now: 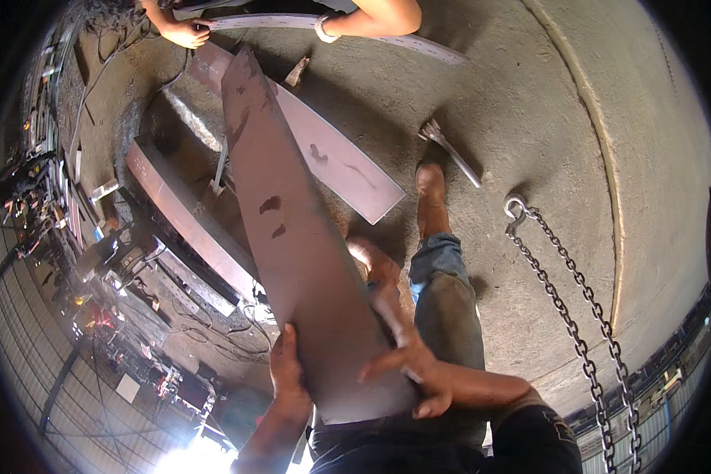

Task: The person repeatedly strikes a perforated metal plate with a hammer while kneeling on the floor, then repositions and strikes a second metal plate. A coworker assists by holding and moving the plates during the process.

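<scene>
A long reddish-brown metal plate [280,213] runs from my waist toward the far left and narrows to a point there. My left hand [290,370] grips its near left edge, with the thumb on top and the fingers hidden beneath. Over the near right edge, my right hand [411,365] has its fingers spread and slightly blurred; whether it bears on the plate is hard to tell. Another brown plate [340,162] lies under and to the right of the first. Near the far end, another person's hand [186,33] is by that lower plate's end.
A steel chain [573,316] with a hook [516,207] is at the right. A brush-like tool [454,154] lies on the concrete floor beyond my foot [430,182]. Curved metal beams [186,209] and cables lie at the left. A curved strip [268,21] spans the far side.
</scene>
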`<state>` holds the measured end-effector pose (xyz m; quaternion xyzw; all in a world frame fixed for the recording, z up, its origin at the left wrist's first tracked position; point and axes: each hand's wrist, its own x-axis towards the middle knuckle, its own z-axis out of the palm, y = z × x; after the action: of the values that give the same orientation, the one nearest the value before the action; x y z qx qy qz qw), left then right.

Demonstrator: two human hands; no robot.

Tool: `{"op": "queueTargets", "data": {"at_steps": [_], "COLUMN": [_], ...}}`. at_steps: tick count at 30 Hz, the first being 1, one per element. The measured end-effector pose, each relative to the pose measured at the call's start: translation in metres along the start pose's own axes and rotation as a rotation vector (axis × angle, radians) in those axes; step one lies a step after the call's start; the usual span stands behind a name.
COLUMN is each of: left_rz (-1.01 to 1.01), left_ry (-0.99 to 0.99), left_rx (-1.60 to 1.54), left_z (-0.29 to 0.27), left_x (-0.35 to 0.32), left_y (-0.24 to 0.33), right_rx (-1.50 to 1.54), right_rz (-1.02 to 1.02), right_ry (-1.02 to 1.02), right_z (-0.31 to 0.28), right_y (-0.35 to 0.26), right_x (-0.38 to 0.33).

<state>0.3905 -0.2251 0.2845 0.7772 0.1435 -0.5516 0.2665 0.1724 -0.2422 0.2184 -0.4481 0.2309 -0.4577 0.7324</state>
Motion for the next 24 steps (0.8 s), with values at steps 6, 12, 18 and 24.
{"op": "queueTargets", "data": {"at_steps": [6, 12, 18, 24], "left_rz": [0.511, 0.395, 0.441, 0.332], "left_ry": [0.312, 0.341, 0.364, 0.379], "left_rx": [0.507, 0.51, 0.359, 0.445], "left_z": [-0.001, 0.0, 0.031, 0.066], "left_x": [0.059, 0.151, 0.244, 0.267], "left_y": [-0.086, -0.192, -0.276, -0.282], "right_rx": [0.07, -0.433, -0.946, -1.106], "right_rz": [1.032, 1.033, 1.091, 1.124], "right_ry": [0.254, 0.182, 0.146, 0.29], "right_z": [-0.031, -0.051, -0.076, -0.098], "right_y": [0.063, 0.129, 0.186, 0.209], "right_x": [-0.064, -0.106, -0.132, -0.13]}}
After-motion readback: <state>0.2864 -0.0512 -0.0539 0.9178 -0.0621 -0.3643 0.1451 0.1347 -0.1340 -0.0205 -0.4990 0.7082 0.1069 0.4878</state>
